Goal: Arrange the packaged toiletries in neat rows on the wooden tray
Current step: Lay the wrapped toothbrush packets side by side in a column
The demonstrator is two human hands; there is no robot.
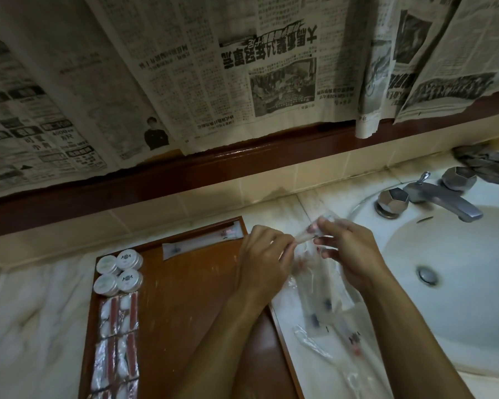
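Observation:
The wooden tray (190,298) lies on the marble counter. Along its left side sit round white packs (118,272) and, below them, several clear packets with red strips (118,335). Two long clear packets (202,244) lie at the tray's far edge. My left hand (264,263) and my right hand (349,254) hold one long clear packet (308,236) between them, above the counter just right of the tray. My left fingers pinch one end; my right fingers grip the other. A heap of more clear packets (326,318) lies under my hands.
A white sink (458,283) with a metal tap (441,200) and two knobs is at the right. A grey cloth (484,162) lies behind it. Newspaper sheets (213,67) hang over a dark wooden ledge (185,168) on the tiled wall.

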